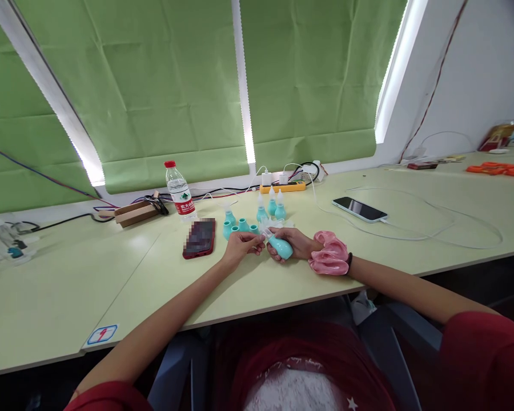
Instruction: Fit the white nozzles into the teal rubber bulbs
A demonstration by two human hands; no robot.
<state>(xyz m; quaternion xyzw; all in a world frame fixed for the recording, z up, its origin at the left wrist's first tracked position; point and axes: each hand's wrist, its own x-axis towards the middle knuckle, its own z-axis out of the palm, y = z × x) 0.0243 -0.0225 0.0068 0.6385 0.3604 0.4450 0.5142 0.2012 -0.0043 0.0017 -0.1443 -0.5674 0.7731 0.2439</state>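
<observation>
My right hand (293, 242) is wrapped round a teal rubber bulb (281, 247) that lies sideways just above the pale green table (111, 274). My left hand (242, 245) pinches the clear tip (265, 233) at the bulb's end. A pink scrunchie (329, 254) sits on my right wrist. Behind my hands stand several more teal bulbs (242, 225), some with clear tips (270, 206) and some without.
A red phone (199, 238) lies left of my hands, with a water bottle (180, 191) behind it. A second phone (358, 209) on a white cable lies to the right. A yellow power strip (282, 186) and wooden blocks (135, 213) sit along the window sill.
</observation>
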